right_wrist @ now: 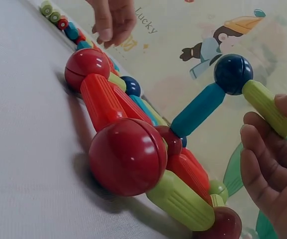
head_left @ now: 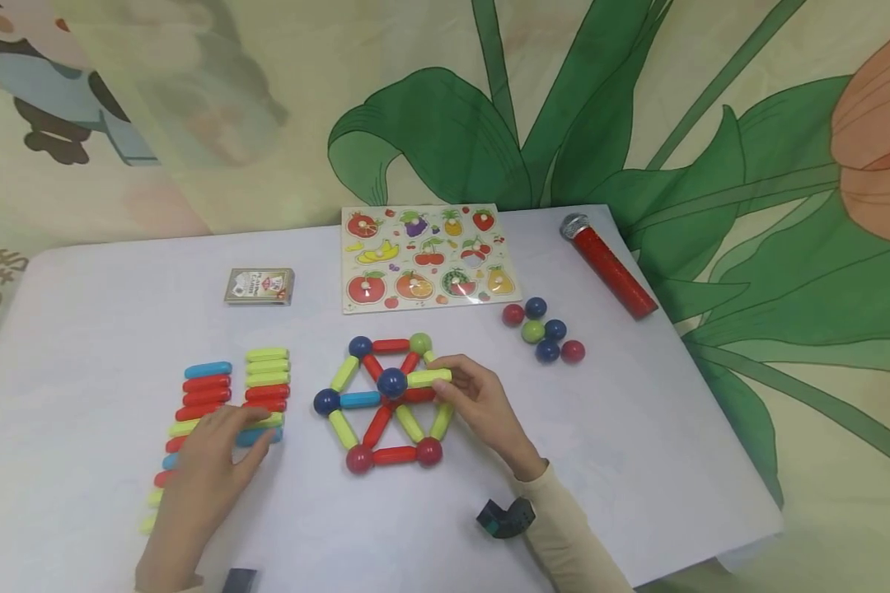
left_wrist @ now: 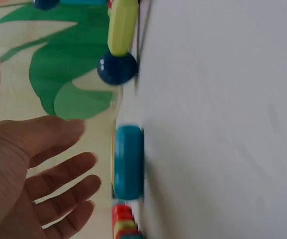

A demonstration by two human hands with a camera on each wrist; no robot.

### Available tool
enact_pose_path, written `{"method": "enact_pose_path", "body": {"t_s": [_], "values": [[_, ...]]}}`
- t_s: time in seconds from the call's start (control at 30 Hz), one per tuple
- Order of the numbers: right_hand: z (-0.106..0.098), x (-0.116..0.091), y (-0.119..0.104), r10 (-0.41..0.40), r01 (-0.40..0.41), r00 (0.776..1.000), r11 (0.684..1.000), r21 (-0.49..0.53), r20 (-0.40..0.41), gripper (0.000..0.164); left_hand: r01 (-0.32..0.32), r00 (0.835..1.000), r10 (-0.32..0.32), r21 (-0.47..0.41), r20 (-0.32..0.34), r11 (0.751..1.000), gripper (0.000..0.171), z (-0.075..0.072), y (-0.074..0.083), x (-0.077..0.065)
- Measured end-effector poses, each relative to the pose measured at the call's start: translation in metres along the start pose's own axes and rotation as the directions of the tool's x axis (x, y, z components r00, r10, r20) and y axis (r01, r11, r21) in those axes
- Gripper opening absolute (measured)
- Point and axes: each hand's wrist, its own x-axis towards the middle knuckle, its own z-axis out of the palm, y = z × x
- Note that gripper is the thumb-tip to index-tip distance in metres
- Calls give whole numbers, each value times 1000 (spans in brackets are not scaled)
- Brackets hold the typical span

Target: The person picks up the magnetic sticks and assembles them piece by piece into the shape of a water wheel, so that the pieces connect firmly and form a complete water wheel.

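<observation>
My right hand (head_left: 493, 416) pinches a yellow-green rod (head_left: 432, 378) between thumb and fingers. The rod's other end meets a dark blue ball (right_wrist: 234, 73), which tops a blue rod (right_wrist: 198, 109) rising from the middle of a flat hexagon of magnetic rods and balls. Red balls (head_left: 359, 459), blue balls and a green ball form the hexagon's corners. Over two columns of loose rods hovers my left hand (head_left: 211, 469), its fingers slightly bent and holding nothing. Close by its fingertips is a blue rod (left_wrist: 128, 162) from the right column (head_left: 267, 368).
Several loose balls (head_left: 533, 331) lie right of the hexagon. A fruit puzzle board (head_left: 430, 259), a card box (head_left: 259, 287) and a red microphone (head_left: 611, 268) are farther back. A black curved object (head_left: 506, 519) is beside the right sleeve.
</observation>
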Motion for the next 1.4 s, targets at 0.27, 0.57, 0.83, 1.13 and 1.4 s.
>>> {"method": "enact_pose_path", "body": {"t_s": [0.27,0.57,0.83,1.13,1.4], "values": [[-4,0,2,-15,14,1000,999,-45,-10,31,7,997,-19,159,77,987,40,-1,-17,-10],[-16,-11,3,-106,80,956,991,-104,-272,21,26,991,-40,107,129,994,44,-1,-10,-9],[5,-32,-11,-388,328,888,911,-251,-246,24,-224,970,176,-321,-170,920,47,8,52,0],[25,-38,-26,-505,468,855,849,-246,-117,28,-483,876,402,-481,-266,732,32,32,116,13],[-14,-28,-5,-363,237,891,884,-403,-273,27,-477,872,403,-302,-276,825,48,36,106,33]]}}
